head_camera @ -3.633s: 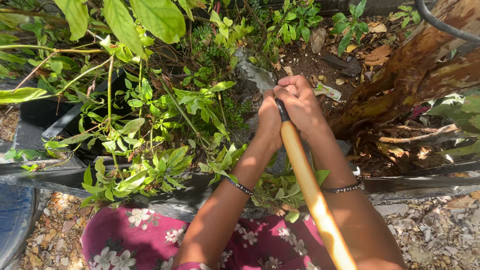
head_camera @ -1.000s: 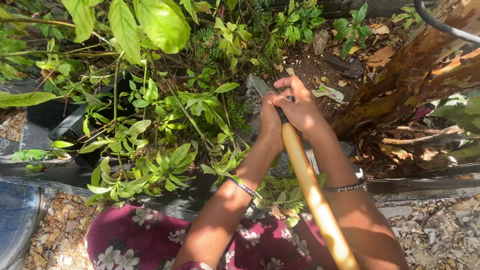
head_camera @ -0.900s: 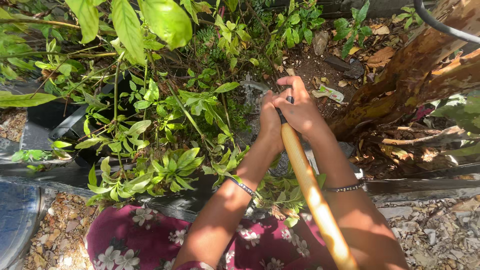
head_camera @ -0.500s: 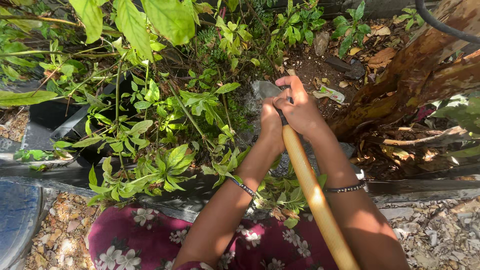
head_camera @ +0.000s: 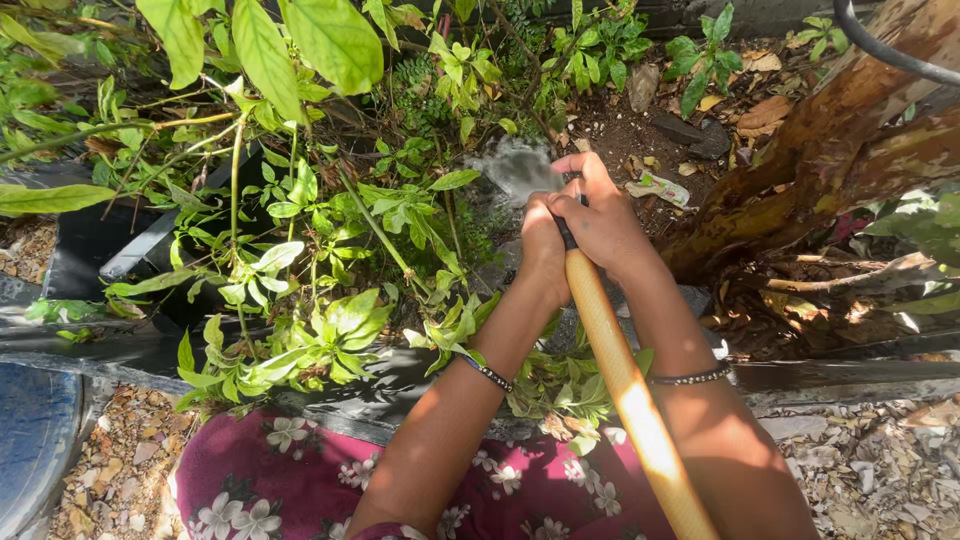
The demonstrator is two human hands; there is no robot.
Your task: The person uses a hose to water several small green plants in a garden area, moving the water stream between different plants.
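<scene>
Both my hands grip the end of a yellow garden hose point(head_camera: 620, 380) that runs up between my forearms. My left hand point(head_camera: 540, 245) wraps the left side of the nozzle end. My right hand point(head_camera: 600, 215) closes over it from the right, fingers curled on top. A spray of water point(head_camera: 515, 165) fans out to the upper left, over the leafy green plants point(head_camera: 330, 240) and dark soil point(head_camera: 620, 130). The nozzle itself is hidden by my fingers.
A mottled brown tree trunk point(head_camera: 840, 120) rises at the right, with a black hose point(head_camera: 890, 50) across it. A dark border edge point(head_camera: 850, 375) runs across the bed's front. Pale gravel point(head_camera: 880, 470) lies below, and a dark planter point(head_camera: 90, 240) sits at left.
The water spray has shifted slightly and spread wider at the upper left of my hands. My hands and the hose have hardly moved.
</scene>
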